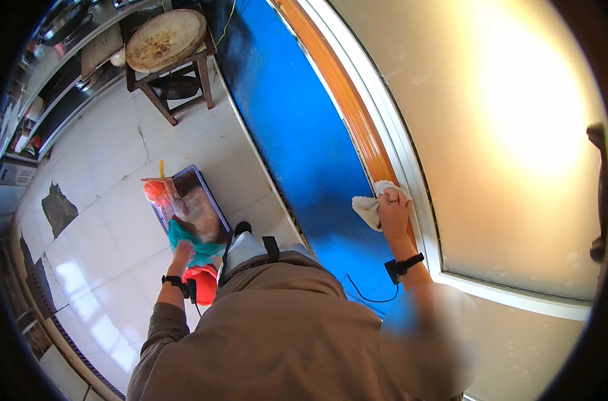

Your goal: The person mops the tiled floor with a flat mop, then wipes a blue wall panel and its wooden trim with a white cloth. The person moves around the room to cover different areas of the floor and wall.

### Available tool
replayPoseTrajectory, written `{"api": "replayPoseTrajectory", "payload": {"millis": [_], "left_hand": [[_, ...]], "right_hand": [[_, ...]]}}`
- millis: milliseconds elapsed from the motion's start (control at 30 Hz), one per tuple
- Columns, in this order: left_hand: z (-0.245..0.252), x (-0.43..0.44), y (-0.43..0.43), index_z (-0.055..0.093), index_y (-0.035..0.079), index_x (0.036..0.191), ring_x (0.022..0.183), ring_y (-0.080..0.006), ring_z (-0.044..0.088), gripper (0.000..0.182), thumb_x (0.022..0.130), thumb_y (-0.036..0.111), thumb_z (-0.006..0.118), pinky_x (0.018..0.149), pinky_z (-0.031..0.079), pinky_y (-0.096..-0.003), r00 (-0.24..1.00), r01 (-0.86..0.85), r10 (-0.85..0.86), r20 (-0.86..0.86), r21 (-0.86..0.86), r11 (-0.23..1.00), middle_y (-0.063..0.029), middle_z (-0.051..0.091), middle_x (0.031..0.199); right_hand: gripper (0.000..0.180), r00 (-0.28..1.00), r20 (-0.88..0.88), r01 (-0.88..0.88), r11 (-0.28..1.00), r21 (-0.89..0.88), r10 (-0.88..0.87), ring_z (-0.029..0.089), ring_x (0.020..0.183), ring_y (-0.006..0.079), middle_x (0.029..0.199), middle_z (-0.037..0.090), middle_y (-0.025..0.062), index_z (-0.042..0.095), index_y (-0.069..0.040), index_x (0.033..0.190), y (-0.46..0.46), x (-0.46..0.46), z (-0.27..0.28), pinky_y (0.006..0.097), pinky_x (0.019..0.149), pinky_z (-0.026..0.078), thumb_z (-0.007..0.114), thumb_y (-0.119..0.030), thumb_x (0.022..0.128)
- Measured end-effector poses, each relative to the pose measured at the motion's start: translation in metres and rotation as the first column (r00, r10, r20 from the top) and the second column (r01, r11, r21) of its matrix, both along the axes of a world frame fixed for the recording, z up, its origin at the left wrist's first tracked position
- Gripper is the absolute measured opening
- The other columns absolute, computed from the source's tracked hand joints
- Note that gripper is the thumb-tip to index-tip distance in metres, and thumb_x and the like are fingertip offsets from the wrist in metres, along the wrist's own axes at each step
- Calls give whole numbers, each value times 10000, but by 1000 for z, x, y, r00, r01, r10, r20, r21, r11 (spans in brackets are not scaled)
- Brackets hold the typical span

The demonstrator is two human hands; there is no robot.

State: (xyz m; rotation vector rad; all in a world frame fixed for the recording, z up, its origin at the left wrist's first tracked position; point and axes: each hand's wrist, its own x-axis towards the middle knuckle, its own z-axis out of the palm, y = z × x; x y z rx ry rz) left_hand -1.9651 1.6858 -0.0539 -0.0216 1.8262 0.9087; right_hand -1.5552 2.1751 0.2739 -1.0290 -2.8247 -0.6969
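My right hand (394, 213) presses a white cloth (366, 210) against the glossy orange-brown ledge (359, 120), beside the white window frame (414, 165). Below the ledge runs a bright blue wall panel (294, 110). My left hand (183, 253) hangs at my left side, in front of a teal plastic bag (203, 250); whether it touches the bag or holds anything cannot be made out. The bag lies at a blue-rimmed plastic crate (211, 193) with clear plastic bags and a red item in it. A red bag (202, 283) shows beneath my left forearm.
A wooden stool (203, 80) bears a round, stained board (166, 40), with a dark pan below. Metal shelves (78, 47) with cookware line the left. The pale tile floor (113, 165) has dark broken patches (59, 209). Frosted glass (484, 175) and a dark handle (597, 195) are at right.
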Motion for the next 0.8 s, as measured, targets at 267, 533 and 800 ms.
{"api": "replayPoseTrajectory", "payload": {"millis": [267, 533, 800], "left_hand": [[11, 55, 7, 549, 140, 1176, 802, -187, 643, 273, 918, 228, 564, 645, 510, -359, 985, -87, 99, 142, -87, 992, -41, 631, 978], [36, 130, -74, 528, 122, 1180, 839, -205, 648, 259, 942, 224, 552, 670, 520, -344, 966, -219, 239, 99, -180, 959, -59, 627, 1030], [49, 183, -125, 538, 94, 1155, 885, -224, 638, 291, 907, 236, 591, 705, 520, -360, 938, -226, 302, 172, -361, 905, -75, 630, 1060]], "right_hand": [[180, 991, 131, -31, 999, 27, 27, 506, 1108, 231, 1097, 567, 20, 651, -156, 987, 47, -69, -10, 446, 862, 385, 581, -173, 822], [280, 975, 133, -169, 983, -71, 178, 454, 1215, 263, 1258, 564, 80, 662, -124, 1139, 141, -237, -2, 449, 958, 338, 634, -154, 862], [236, 959, 45, -278, 960, -20, 279, 454, 1168, 274, 1203, 566, 80, 690, -117, 1033, 168, -280, -1, 440, 956, 323, 657, -164, 804]]}}
